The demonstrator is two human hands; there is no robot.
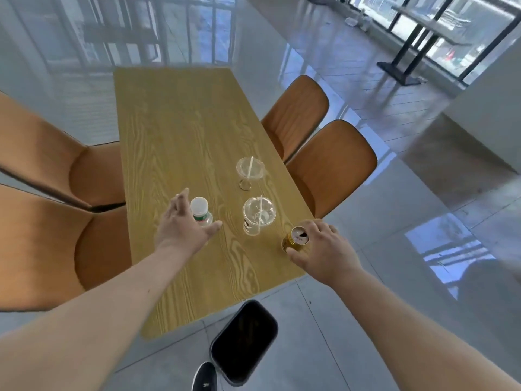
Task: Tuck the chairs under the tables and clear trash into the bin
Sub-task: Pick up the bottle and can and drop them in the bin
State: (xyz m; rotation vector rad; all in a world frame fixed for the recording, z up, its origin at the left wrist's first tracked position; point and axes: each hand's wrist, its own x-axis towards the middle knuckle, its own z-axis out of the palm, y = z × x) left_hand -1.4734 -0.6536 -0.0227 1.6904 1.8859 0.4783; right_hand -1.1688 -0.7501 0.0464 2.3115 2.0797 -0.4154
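Trash stands upright on the tabletop (180, 131): bottle (200, 211), two cups, gold can (294, 239) at the near right edge. My left hand (183, 225) is spread open just beside the bottle, not closed. My right hand (324, 249) wraps the can from the right. Bin (244, 341) sits on the floor, near end.

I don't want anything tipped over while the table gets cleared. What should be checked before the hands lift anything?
1. Right hand wrapped around gold can: ok.
2. Left hand closed on water bottle: not ok, fingers spread.
3. Bottle capped: ok.
4. Can empty: cannot tell.
5. Two clear cups upright, apart from both hands: ok.
6. Black bin open on the floor at the table end: ok.
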